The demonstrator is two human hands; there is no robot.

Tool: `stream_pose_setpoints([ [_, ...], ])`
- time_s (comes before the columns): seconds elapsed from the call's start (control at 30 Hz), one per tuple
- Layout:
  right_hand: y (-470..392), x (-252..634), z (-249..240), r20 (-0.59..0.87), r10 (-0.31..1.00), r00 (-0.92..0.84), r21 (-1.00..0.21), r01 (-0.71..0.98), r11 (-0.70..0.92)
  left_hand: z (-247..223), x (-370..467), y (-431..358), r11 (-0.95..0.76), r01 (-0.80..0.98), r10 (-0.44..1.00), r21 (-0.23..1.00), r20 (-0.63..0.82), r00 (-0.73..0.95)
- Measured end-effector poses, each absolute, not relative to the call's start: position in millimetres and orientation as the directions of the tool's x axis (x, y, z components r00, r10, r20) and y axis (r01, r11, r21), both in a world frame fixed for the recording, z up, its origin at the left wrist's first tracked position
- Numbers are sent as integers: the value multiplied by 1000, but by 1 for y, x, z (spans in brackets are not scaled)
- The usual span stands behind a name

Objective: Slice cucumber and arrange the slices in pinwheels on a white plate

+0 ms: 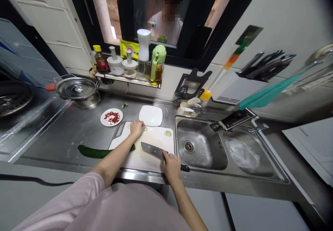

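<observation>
On the white cutting board, my left hand is closed, its bent fingers pressed down at the far edge around pale green cucumber slices, which it partly hides. My right hand grips a kitchen knife with a black handle; the broad blade lies low over the board, pointing left. Another small group of cucumber slices sits at the board's far right corner. A long dark green cucumber extends from the counter onto the board, passing beneath my left forearm.
Behind the board are a white square plate and a round plate holding chopped red pieces. Cucumber ends lie nearby. A lidded steel pot stands left; a sink adjoins right. A condiment rack hangs behind.
</observation>
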State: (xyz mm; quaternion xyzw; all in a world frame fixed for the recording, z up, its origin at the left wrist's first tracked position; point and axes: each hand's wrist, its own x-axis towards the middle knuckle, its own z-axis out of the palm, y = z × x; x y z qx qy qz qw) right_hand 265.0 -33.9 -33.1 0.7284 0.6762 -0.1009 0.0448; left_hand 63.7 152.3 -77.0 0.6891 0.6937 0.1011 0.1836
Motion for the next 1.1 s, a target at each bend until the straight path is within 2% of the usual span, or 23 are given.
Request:
stream_pose_setpoints([
  [0.2, -32, 265, -31, -211, 975, 65, -77, 994, -83, -74, 64, 153, 40, 905, 993, 422, -115, 10],
  [0.37, -31, 274, -33, -210, 975, 73, -87, 992, -93, -65, 41, 148, 154, 791, 988, 592, -70, -140],
  [0.47, -28, 281, -37, -203, 975, 88, -108, 988, -112, -63, 13, 131, 150, 703, 984, 695, -35, -174],
  [0.57, -24, 284, -39, -179, 980, 90, -140, 983, -116, -62, -16, 104, 148, 672, 982, 726, -28, -185],
  [0.67, -20, 281, -39, -152, 985, 87, -187, 976, -115, -58, -40, 73, 145, 694, 985, 705, -35, -170],
  [0.83, -15, 272, -41, -132, 989, 61, -254, 963, -94, -44, -65, 31, -28, 837, 988, 547, -114, 107],
  [0.93, -14, 268, -43, -122, 992, 34, -266, 962, -66, -40, -72, 18, -87, 884, 962, 459, -192, 194],
  [1.1, -14, 264, -46, -118, 993, 24, -260, 964, -55, -44, -81, 11, -136, 889, 924, 437, -268, 272],
])
